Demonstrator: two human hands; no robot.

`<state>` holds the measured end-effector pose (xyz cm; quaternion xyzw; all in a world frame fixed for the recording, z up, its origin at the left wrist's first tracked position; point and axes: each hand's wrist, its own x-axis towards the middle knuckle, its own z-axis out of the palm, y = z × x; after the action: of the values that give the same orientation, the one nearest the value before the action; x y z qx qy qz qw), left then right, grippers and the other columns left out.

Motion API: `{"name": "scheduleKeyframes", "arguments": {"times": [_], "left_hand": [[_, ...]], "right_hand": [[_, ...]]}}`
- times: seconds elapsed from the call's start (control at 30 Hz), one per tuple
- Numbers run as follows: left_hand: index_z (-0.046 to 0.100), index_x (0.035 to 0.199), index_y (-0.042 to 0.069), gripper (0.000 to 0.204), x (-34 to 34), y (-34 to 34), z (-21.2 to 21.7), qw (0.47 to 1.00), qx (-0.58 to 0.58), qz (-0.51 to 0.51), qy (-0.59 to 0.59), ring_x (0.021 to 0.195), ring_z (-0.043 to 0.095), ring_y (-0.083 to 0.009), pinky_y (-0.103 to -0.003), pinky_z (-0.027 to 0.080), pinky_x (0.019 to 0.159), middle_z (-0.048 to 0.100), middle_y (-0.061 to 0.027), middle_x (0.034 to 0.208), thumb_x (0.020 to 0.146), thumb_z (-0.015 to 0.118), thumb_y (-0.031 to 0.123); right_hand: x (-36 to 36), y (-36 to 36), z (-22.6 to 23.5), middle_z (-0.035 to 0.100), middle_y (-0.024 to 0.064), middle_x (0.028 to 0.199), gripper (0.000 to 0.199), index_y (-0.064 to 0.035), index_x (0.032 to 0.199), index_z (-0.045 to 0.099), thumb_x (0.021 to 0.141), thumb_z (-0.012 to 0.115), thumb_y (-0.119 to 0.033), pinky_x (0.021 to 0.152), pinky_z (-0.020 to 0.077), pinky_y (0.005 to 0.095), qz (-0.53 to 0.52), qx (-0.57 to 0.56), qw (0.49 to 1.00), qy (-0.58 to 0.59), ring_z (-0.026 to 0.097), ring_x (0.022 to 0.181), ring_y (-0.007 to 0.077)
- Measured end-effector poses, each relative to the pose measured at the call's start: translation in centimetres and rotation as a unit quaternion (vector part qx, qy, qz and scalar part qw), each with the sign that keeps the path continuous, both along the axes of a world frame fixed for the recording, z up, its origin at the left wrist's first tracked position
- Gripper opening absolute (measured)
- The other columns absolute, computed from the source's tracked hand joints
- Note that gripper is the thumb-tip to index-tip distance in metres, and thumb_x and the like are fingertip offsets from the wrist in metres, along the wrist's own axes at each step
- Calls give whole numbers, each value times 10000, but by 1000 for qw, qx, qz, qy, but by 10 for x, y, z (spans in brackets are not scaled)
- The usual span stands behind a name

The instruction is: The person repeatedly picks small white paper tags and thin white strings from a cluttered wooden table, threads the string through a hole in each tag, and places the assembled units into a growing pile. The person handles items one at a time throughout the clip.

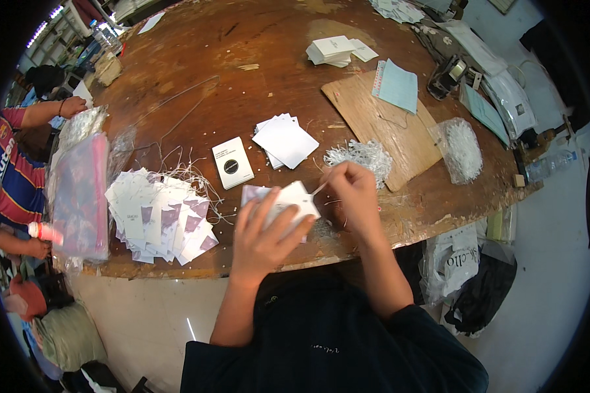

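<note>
My left hand [263, 232] grips a small stack of white paper tags [294, 196] above the near edge of the brown wooden table [242, 72]. My right hand [354, 196] pinches a thin white string [319, 188] at the top corner of those tags. A heap of white strings [359, 155] lies just beyond my right hand. To the left lies a spread pile of strung white and purple tags [160, 219]. A white card with a black circle [232, 163] and a fanned stack of blank white tags [285, 140] rest behind my hands.
A wooden board [380, 128] carries a pale blue paper pad [398, 85]. A clear bag of strings [460, 149] sits at the right. More tag stacks [334, 50] lie farther back. Another person [13, 164] in a striped shirt works at the left by plastic bags [78, 196].
</note>
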<state>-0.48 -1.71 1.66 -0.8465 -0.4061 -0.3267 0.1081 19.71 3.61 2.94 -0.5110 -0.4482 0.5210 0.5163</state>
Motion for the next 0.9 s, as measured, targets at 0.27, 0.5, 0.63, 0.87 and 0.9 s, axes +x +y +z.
{"name": "scheduleKeyframes", "arguments": {"times": [0.27, 0.5, 0.63, 0.87, 0.9], "left_hand": [[685, 1245, 192, 351, -115, -2, 5, 920, -35, 390, 5, 1281, 523, -333, -505, 415, 1023, 577, -103, 1315, 895, 719, 195], [627, 1280, 35, 555, -81, 31, 15, 948, -89, 300, -60, 1283, 484, -394, -519, 380, 1078, 535, -196, 1373, 878, 757, 395], [595, 1313, -26, 684, -56, 73, 10, 938, -202, 281, -32, 1256, 539, -381, -460, 466, 1032, 560, -196, 1393, 855, 762, 455], [604, 1307, -27, 861, -53, 86, 3, 921, -250, 297, -28, 1227, 575, -353, -439, 521, 973, 579, -178, 1382, 734, 820, 578], [616, 1292, -30, 866, -52, 86, 2, 923, -231, 306, -21, 1219, 580, -348, -440, 529, 962, 588, -181, 1367, 720, 825, 585]], "right_hand": [[-14, 52, -4, 689, 164, 995, 324, -11, 1031, 720, 859, 784, -277, 805, 517, 414, 5, 194, 891, -411, 651, 912, 331], [-42, 51, -15, 662, 137, 1209, 399, -43, 1033, 733, 798, 819, -354, 903, 483, 469, -22, 201, 783, -588, 604, 1126, 335], [-42, 50, -23, 652, 143, 1240, 368, -55, 1014, 731, 792, 821, -334, 911, 474, 485, -15, 217, 787, -578, 600, 1143, 340], [-43, 48, -28, 642, 169, 1253, 348, -59, 1019, 722, 791, 823, -302, 920, 473, 472, -35, 244, 781, -575, 591, 1153, 358], [-43, 48, -28, 641, 172, 1255, 347, -59, 1022, 722, 792, 823, -298, 922, 473, 472, -40, 246, 784, -568, 590, 1154, 360]]}}
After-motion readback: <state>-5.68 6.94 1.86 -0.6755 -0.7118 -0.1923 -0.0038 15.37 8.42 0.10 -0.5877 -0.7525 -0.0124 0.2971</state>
